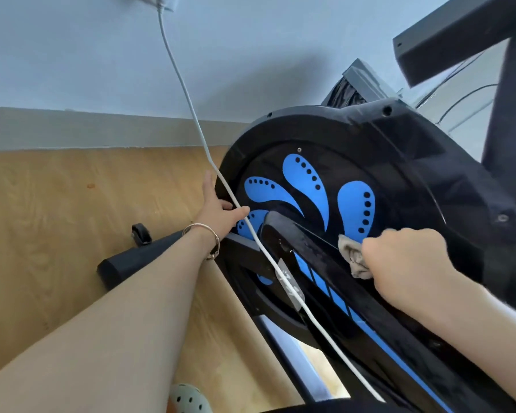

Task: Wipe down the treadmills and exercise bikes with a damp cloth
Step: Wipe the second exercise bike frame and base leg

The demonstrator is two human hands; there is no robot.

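1. Left forearm, nearest the lens, reaching in from the lower left. The left hand (221,210) lies against the rim of the exercise bike (399,162). One finger is straight up along the rim and the thumb is stretched across the disc face. The other fingers are partly hidden. No closed grasp is visible.
2. Floor (57,204), pale wood grain, spreading to the left of and below the left fingers.
3. Wall (72,55), light blue-grey, above both hands. A grey skirting board (72,129) runs along its foot, above the left fingertips.
4. Exercise bike, black round housing. Its disc (307,180), with blue petal shapes and dotted holes, lies between the two hands.
5. Crank arm (310,248), black with blue blocks. It slants from just beside the left thumb down past the right knuckles.
6. Right hand (405,260), fingers curled into a fist that clutches the cloth (353,257).
7. Cable (188,102), white. It drops from the wall, crosses at the left thumb and runs on down over the crank arm. Whether the thumb holds it cannot be told.
8. Base bar (131,263), black, under the left wrist, with a small wheel (140,234) just beside it.
9. Cloth, beige and bunched. It sticks out from the left side of the right fist and presses on the housing just under a blue petal.
10. Shoe (188,397), pale green with holes, at the bottom edge well below the left fingers.
11. Bracelet (209,231), thin metal, on the left wrist.
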